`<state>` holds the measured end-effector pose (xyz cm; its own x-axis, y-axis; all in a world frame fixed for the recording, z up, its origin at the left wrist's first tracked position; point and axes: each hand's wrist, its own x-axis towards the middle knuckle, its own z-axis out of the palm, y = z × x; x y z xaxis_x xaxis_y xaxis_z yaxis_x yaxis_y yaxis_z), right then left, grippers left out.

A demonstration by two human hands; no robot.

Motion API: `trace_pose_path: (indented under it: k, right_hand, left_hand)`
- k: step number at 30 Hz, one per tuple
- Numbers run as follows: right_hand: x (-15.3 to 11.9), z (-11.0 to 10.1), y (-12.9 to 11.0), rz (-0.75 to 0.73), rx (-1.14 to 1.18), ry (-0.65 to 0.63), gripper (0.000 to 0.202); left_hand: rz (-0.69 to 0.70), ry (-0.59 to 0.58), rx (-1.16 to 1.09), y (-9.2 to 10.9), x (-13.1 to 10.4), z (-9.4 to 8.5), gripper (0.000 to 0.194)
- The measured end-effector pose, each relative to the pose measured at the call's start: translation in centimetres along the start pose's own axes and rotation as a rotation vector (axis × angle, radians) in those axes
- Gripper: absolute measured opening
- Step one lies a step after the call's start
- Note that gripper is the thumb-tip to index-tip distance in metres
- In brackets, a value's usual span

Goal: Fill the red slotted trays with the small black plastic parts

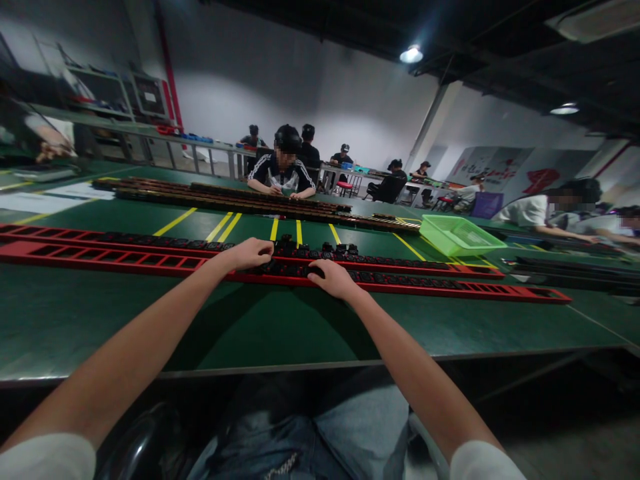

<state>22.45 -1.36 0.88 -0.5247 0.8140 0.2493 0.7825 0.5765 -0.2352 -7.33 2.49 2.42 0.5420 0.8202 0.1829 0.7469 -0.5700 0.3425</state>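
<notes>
Two long red slotted rails (100, 259) lie across the green table (280, 327) in front of me, with small black parts seated in many of their slots. My left hand (250, 253) rests knuckles-up on the near rail, fingers curled over black parts (287, 269). My right hand (334, 278) lies palm-down on the same rail just to the right, fingers pressing on the black parts. A loose cluster of black parts (320, 248) sits on the far rail behind my hands. What my fingers grip is hidden.
A green plastic basket (456, 235) stands at the right beyond the rails. Further back lie long dark rails (225, 197), where a seated person (283, 170) works opposite. More people sit at the right and in the background. Yellow lines mark the table.
</notes>
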Motion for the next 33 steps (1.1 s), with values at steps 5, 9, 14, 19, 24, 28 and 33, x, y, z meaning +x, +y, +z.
trace_pose_path:
  k: [5,9,14,19,24,28,33]
  right_hand:
    - [0.1,0.2,0.2,-0.006,-0.006,-0.003,0.040]
    - [0.2,0.1,0.1,-0.004,-0.010,-0.007,0.041]
    - [0.1,0.0,0.1,-0.001,-0.008,-0.012,0.041]
    - [0.1,0.1,0.2,0.005,-0.014,-0.021,0.041]
    - [0.2,0.1,0.2,-0.004,-0.012,-0.020,0.041]
    - [0.1,0.1,0.2,0.001,-0.025,-0.023,0.040]
    - [0.1,0.0,0.0,0.001,-0.028,-0.021,0.040]
  left_hand:
    - [-0.011,0.004,0.137,-0.2,-0.1,-0.1,0.034]
    - [-0.042,0.017,0.219,-0.3,-0.2,-0.2,0.035]
    - [-0.044,-0.025,0.167,-0.9,0.0,-0.2,0.037]
    - [-0.084,-0.091,0.055,-1.5,0.3,0.0,0.035]
    - [-0.050,-0.078,-0.083,-1.7,0.2,0.0,0.033]
    - [-0.114,-0.131,-0.213,-2.1,-0.1,-0.1,0.028]
    - [-0.123,-0.171,-0.139,-2.5,0.2,0.0,0.025]
